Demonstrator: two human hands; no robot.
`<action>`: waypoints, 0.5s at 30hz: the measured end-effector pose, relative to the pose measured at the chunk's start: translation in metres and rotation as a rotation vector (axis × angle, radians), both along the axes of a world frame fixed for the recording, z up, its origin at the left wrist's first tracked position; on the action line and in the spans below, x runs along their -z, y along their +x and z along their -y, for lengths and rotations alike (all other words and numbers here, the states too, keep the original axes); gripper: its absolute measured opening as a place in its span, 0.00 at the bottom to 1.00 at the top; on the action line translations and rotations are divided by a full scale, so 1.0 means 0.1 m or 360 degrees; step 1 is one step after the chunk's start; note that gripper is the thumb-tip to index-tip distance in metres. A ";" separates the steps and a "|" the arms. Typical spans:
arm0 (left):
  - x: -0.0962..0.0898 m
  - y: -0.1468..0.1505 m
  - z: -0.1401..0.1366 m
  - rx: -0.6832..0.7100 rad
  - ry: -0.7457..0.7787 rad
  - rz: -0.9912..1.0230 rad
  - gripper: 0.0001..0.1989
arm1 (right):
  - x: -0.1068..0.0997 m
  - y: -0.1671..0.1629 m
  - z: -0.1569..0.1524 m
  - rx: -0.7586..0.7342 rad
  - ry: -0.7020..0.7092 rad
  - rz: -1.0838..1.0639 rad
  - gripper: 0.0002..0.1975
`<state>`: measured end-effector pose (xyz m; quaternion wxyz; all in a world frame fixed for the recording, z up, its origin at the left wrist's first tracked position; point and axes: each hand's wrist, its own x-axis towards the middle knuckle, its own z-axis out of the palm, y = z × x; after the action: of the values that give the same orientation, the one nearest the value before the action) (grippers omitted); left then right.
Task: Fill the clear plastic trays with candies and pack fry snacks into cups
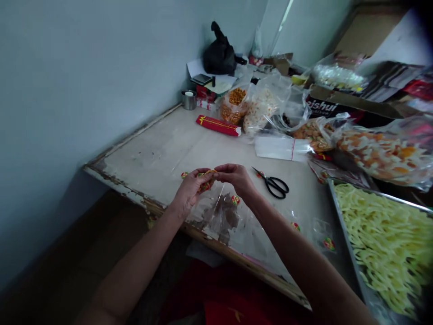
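The labels are resting in the hands, above the table, near its front edge. The left hand is gripping them, fingers closed; the right hand is pinching their edge, thumb and fingertips nearly meeting. A loose label is lying closer to the front edge. Scissors are lying right of the hands. Farther right, a tray is holding yellow strips. A cup is standing by the left edge.
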<state>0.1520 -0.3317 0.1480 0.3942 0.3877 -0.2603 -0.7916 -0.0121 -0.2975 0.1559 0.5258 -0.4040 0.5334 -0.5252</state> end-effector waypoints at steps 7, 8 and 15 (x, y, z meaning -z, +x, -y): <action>0.07 0.33 0.10 -0.0053 -0.0172 0.0212 0.24 | 0.07 0.15 0.14 -0.0153 0.0277 0.0389 0.20; 0.07 0.36 0.09 -0.0070 -0.0229 0.0305 0.23 | 0.09 0.16 0.14 -0.0153 0.0294 0.0416 0.21; 0.10 0.51 0.01 -0.0173 -0.0797 0.0890 0.13 | 0.10 0.38 0.20 -0.0355 0.0278 -0.0085 0.09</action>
<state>0.2029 -0.3326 0.1383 0.4319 0.4937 -0.5221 -0.5451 0.0257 -0.3170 0.1463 0.5996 -0.4275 0.5426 -0.4040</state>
